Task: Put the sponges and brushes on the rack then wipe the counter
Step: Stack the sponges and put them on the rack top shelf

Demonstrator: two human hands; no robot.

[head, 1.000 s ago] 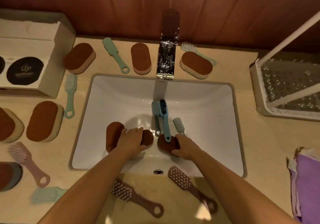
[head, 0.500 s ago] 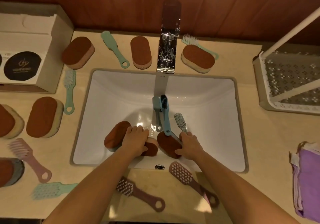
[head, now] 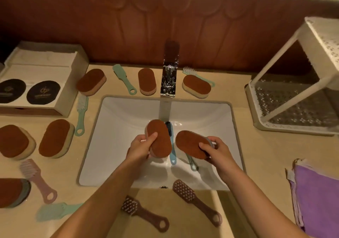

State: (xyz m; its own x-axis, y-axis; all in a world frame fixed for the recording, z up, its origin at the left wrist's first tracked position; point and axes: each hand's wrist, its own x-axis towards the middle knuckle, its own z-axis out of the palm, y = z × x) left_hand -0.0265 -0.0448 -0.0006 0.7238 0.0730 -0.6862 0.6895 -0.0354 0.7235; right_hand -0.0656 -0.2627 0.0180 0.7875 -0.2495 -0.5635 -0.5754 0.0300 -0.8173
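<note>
My left hand (head: 141, 146) grips a brown oval sponge (head: 159, 137) raised over the white sink (head: 211, 116). My right hand (head: 217, 150) grips a second brown sponge (head: 190, 144) beside it. Below them in the basin lie a blue brush (head: 172, 157) and a grey-green brush (head: 192, 164), both partly hidden. Several more brown sponges (head: 55, 138) and brushes (head: 80, 114) lie on the beige counter (head: 260, 155) around the sink. The white perforated rack (head: 293, 105) stands at the right, its lower shelf bare.
A chrome faucet (head: 168, 79) rises behind the sink. A cardboard box (head: 36, 83) sits at the back left. A purple cloth (head: 317, 197) lies at the right front. Two dark pink brushes (head: 196, 201) lie along the front edge.
Both hands took hold of sponges in the basin and lifted them up over the sink. The camera tilted up, showing more of the rack and wall.
</note>
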